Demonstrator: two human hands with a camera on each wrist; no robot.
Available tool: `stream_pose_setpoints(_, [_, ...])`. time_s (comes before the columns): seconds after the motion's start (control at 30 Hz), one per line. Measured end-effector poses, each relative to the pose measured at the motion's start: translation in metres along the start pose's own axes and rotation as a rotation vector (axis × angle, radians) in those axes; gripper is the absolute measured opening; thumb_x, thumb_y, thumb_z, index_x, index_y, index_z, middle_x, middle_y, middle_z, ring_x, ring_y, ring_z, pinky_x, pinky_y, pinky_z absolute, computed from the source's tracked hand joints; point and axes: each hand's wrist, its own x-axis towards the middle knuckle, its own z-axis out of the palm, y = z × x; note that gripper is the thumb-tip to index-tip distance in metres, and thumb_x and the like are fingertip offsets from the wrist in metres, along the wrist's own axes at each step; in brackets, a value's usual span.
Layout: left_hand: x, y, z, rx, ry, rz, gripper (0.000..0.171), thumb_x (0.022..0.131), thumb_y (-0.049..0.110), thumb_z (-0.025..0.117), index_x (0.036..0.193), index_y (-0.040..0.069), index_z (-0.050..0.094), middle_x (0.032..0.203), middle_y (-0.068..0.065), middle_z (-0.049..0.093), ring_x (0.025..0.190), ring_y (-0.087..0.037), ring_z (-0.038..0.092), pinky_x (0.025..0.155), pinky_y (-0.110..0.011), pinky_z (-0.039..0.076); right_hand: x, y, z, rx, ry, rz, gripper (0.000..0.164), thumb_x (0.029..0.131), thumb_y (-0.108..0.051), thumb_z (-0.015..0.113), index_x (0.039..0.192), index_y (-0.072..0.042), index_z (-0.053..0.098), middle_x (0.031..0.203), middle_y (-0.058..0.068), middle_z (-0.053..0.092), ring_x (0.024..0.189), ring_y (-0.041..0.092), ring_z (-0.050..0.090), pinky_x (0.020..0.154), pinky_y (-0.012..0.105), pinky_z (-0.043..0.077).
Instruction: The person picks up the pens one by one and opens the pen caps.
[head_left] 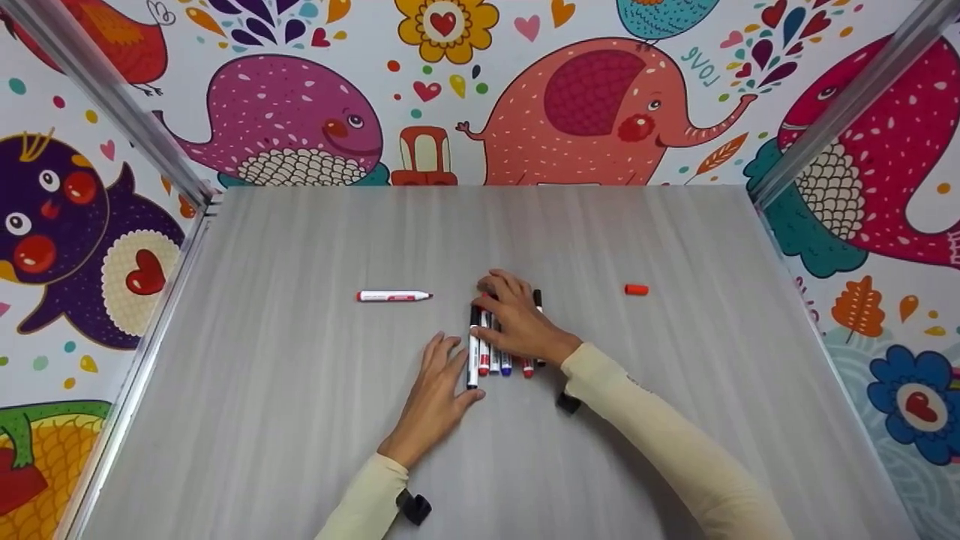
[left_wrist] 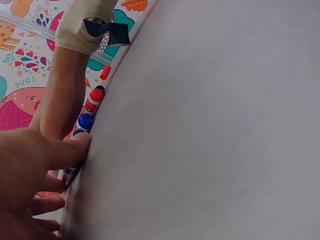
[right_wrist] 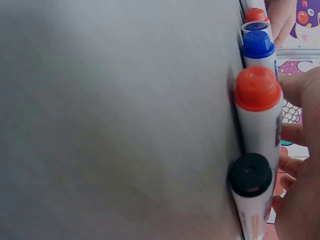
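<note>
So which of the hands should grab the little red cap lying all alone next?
Probably the right hand. The loose red cap lies on that side of the table, past the row of markers. The left hand is on the row's other side, so it looks farther away.

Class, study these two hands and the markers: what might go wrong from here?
1. The uncapped marker lies with its tip bare, so it might dry out or stain something.
2. The loose red cap lies apart from that marker and could roll if bumped.
3. The right hand reaches over the row of markers; a careless nudge might scatter them.
</note>
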Motion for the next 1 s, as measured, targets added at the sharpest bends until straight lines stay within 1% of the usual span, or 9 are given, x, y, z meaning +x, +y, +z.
stream_pose_setpoints(0.17, [0.004, 0.001, -0.004, -0.064, -0.020, -0.027, 0.070, 0.090, 0.018, 0.093, 0.146, -0.010, 0.063, 0.159, -0.023, 0.050, 0.161, -0.049, 0.027, 0.126, -0.061, 0.033, -0.001, -0.004, -0.008, 0.033, -0.001, 0.011, 0.049, 0.107, -0.038, 0.072, 0.138, 0.000, 0.071, 0.160, 0.021, 0.050, 0.162, 0.042, 0.026, 0.128, 0.068, 0.021])
stream_pose_setpoints(0.27, [0.006, 0.002, -0.009, -0.116, -0.031, -0.055, 0.075, 0.088, 0.017, 0.094, 0.149, -0.011, 0.060, 0.160, -0.023, 0.049, 0.162, -0.048, 0.026, 0.127, -0.061, 0.031, -0.001, -0.008, -0.015, 0.120, 0.011, 0.028, 0.048, 0.110, -0.036, 0.070, 0.139, 0.002, 0.070, 0.160, 0.022, 0.050, 0.162, 0.040, 0.028, 0.129, 0.066, 0.021])
stream_pose_setpoints(0.4, [0.008, 0.002, -0.015, -0.177, -0.053, -0.086, 0.083, 0.086, 0.014, 0.096, 0.153, -0.012, 0.055, 0.162, -0.025, 0.048, 0.162, -0.049, 0.026, 0.127, -0.063, 0.029, 0.000, -0.015, -0.024, 0.255, 0.019, 0.069, 0.043, 0.112, -0.029, 0.067, 0.140, 0.003, 0.068, 0.158, 0.021, 0.052, 0.155, 0.037, 0.039, 0.128, 0.059, 0.030])
stream_pose_setpoints(0.5, [0.009, 0.001, -0.017, -0.239, -0.065, -0.121, 0.089, 0.083, 0.010, 0.096, 0.157, -0.009, 0.052, 0.165, -0.025, 0.047, 0.162, -0.047, 0.027, 0.128, -0.063, 0.027, 0.001, -0.019, -0.031, 0.338, 0.012, 0.094, 0.040, 0.113, -0.024, 0.066, 0.141, 0.004, 0.066, 0.153, 0.021, 0.055, 0.147, 0.034, 0.050, 0.124, 0.053, 0.040])
stream_pose_setpoints(0.6, [0.011, 0.003, -0.020, -0.288, -0.083, -0.126, 0.092, 0.081, 0.008, 0.096, 0.159, -0.007, 0.049, 0.166, -0.029, 0.044, 0.161, -0.049, 0.027, 0.128, -0.066, 0.025, 0.000, -0.021, -0.037, 0.409, 0.013, 0.120, 0.037, 0.112, -0.021, 0.067, 0.140, 0.003, 0.066, 0.143, 0.017, 0.064, 0.135, 0.030, 0.059, 0.117, 0.050, 0.047])
stream_pose_setpoints(0.73, [0.013, 0.009, -0.028, -0.333, -0.157, -0.128, 0.093, 0.088, 0.007, 0.092, 0.165, -0.004, 0.042, 0.170, -0.034, 0.036, 0.161, -0.052, 0.027, 0.128, -0.067, 0.025, -0.003, -0.025, -0.042, 0.498, 0.020, 0.163, 0.033, 0.111, -0.019, 0.068, 0.137, 0.002, 0.066, 0.124, 0.008, 0.071, 0.112, 0.022, 0.065, 0.102, 0.043, 0.055])
stream_pose_setpoints(0.83, [0.014, 0.011, -0.033, -0.387, -0.219, -0.124, 0.090, 0.094, 0.005, 0.085, 0.170, 0.001, 0.036, 0.173, -0.030, 0.034, 0.162, -0.046, 0.030, 0.129, -0.062, 0.026, -0.006, -0.027, -0.045, 0.579, 0.041, 0.192, 0.032, 0.110, -0.018, 0.070, 0.134, 0.003, 0.065, 0.115, 0.006, 0.071, 0.102, 0.019, 0.064, 0.093, 0.036, 0.054])
stream_pose_setpoints(0.93, [0.017, 0.011, -0.037, -0.522, -0.264, -0.108, 0.087, 0.097, -0.004, 0.075, 0.171, -0.001, 0.030, 0.172, -0.028, 0.036, 0.161, -0.042, 0.034, 0.129, -0.057, 0.028, -0.009, -0.030, -0.046, 0.654, 0.070, 0.206, 0.029, 0.109, -0.015, 0.072, 0.131, 0.002, 0.065, 0.114, 0.006, 0.072, 0.098, 0.019, 0.065, 0.088, 0.033, 0.054])
stream_pose_setpoints(1.0, [0.019, 0.011, -0.038, -0.625, -0.280, -0.111, 0.085, 0.096, -0.008, 0.070, 0.171, -0.004, 0.029, 0.168, -0.030, 0.040, 0.158, -0.044, 0.039, 0.126, -0.055, 0.035, -0.012, -0.031, -0.047, 0.672, 0.086, 0.209, 0.027, 0.108, -0.014, 0.073, 0.129, 0.001, 0.065, 0.113, 0.007, 0.073, 0.097, 0.019, 0.067, 0.087, 0.034, 0.055])
